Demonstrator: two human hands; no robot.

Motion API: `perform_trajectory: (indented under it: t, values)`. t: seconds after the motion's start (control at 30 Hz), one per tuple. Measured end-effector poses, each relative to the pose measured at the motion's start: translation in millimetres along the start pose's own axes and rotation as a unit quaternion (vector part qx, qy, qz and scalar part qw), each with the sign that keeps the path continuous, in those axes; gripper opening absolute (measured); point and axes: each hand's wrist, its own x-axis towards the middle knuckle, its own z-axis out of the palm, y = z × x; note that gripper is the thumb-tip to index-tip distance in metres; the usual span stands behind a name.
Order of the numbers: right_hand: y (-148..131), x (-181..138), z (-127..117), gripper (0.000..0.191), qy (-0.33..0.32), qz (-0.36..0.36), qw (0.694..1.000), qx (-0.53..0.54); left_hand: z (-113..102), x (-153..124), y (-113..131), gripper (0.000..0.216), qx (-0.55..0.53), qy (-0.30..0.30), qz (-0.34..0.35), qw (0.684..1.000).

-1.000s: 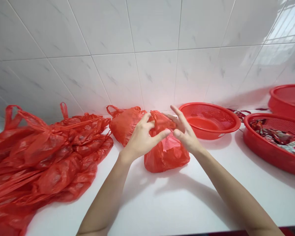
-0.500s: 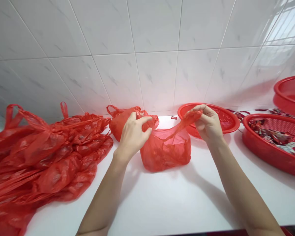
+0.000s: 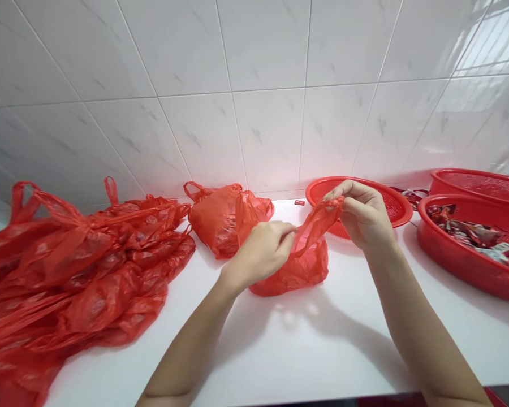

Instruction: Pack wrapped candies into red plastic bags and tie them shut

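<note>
A small filled red plastic bag (image 3: 299,270) sits on the white counter (image 3: 314,345) in front of me. My left hand (image 3: 261,252) pinches one of its handles just left of the bag's top. My right hand (image 3: 362,213) is closed on the other handle, which is stretched up and to the right. A second filled red bag (image 3: 220,217) rests just behind, against the tiled wall.
A heap of red plastic bags (image 3: 76,265) covers the counter's left side. An empty red mesh basket (image 3: 385,199) stands behind my right hand. At the right, a red basket (image 3: 462,251) holds wrapped sweets, with another red basket (image 3: 479,183) behind it.
My left hand has come right and down toward the bag's middle, drawing its handle in. My right hand keeps the other handle raised. The view has shifted a little.
</note>
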Motion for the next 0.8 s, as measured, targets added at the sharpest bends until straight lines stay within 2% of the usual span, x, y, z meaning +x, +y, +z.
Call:
perform_trajectory:
  t: [0.1,0.13,0.2,0.3,0.43,0.6,0.77,0.8]
  values:
    - [-2.4,-6.4,2.6,0.006,-0.033,0.0,0.999,0.0,17.3,10.2,-13.7,0.039,0.0,-0.207,-0.093,0.974]
    - [-2.5,-8.1,3.2,0.008,-0.045,0.002,0.999,-0.007,20.5,12.2,-17.4,0.042,0.009,-0.246,-0.102,0.964]
    - [-2.0,-10.3,3.9,0.012,-0.071,0.005,0.997,-0.02,23.9,14.3,-21.7,0.043,0.035,-0.276,-0.097,0.956]
    - [-1.2,-11.7,4.7,0.017,-0.104,0.0,0.994,-0.019,27.1,15.7,-22.5,0.033,0.048,-0.277,-0.085,0.956]
    - [-2.4,-12.6,5.0,0.023,-0.144,-0.003,0.99,-0.008,36.5,19.9,-26.7,0.037,0.044,-0.276,-0.084,0.956]
    - [-5.7,-11.9,2.0,0.024,-0.171,0.006,0.985,-0.012,38.6,25.4,-37.5,0.039,-0.056,-0.27,-0.086,0.957]
    - [-6.8,-7.1,-6.3,0.021,-0.132,0.002,0.991,-0.006,13.2,23.7,-32.6,0.005,-0.19,-0.168,-0.077,0.964]
    - [-6.6,-6.0,-7.9,0.02,-0.124,0.004,0.992,-0.004,7.6,23.2,-31.0,0.01,-0.224,-0.154,-0.078,0.959]
